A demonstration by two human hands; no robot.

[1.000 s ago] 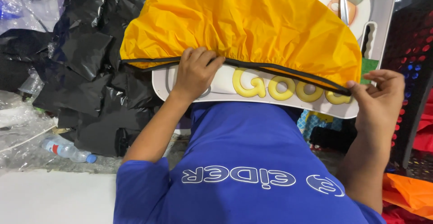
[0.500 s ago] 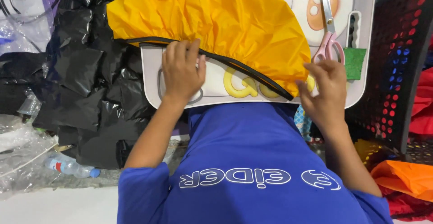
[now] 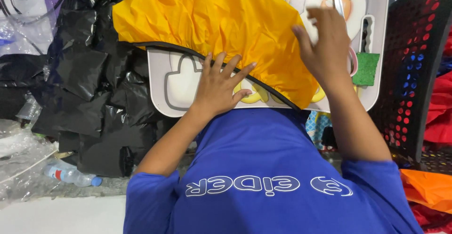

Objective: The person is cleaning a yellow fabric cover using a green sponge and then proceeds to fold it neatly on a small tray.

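Note:
A yellow fabric piece (image 3: 212, 22) with a black trimmed edge lies over a white plastic board (image 3: 169, 81) that rests on my lap. My left hand (image 3: 217, 85) presses flat on the fabric's black edge and the board, fingers spread. My right hand (image 3: 325, 38) is raised over the fabric's right side, fingers apart, right beside a pair of scissors (image 3: 339, 0) with pink handles lying on the board. It grips nothing that I can see. My blue shirt (image 3: 268, 177) fills the lower middle.
Crumpled black plastic bags (image 3: 89, 92) lie to the left, with clear plastic and a small water bottle (image 3: 70, 175) below them. A green sponge-like block (image 3: 366, 69) sits on the board's right edge. A black perforated crate (image 3: 414, 73) stands right, with red and orange fabric (image 3: 426, 187) beside it.
My right hand has left the fabric's lower edge and risen to the scissors. The fabric has shifted left and up, baring more of the board. My left hand stays pressed near the black edge.

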